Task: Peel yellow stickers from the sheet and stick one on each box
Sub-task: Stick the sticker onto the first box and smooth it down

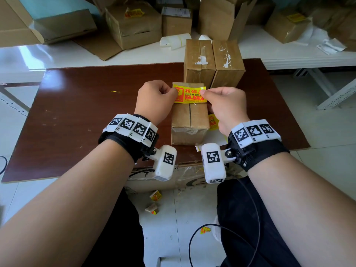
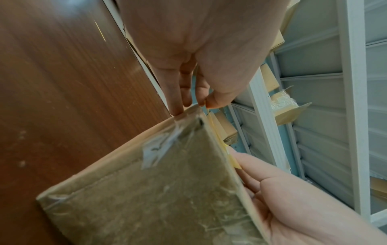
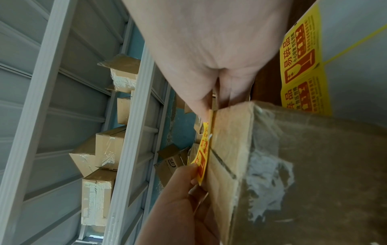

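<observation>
both hands: left hand (image 1: 156, 101), right hand (image 1: 225, 106) pinch yellow sticker (image 1: 189, 93) ends | over sealed box (image 1: 189, 120)

On the brown board (image 1: 77, 112) stand three sealed boxes, one near (image 1: 189, 122) and two far (image 1: 199, 62) (image 1: 228, 62), with one peeled yellow sticker (image 1: 189, 93) held by two hands, left (image 1: 156, 99) and right (image 1: 225, 106), and one sticker sheet (image 1: 212, 122) at right.

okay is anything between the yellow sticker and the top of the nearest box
Nothing visible. Both hands, left and right, pinch the yellow sticker by its ends just over the near box, whose top face is bare under it.
</observation>
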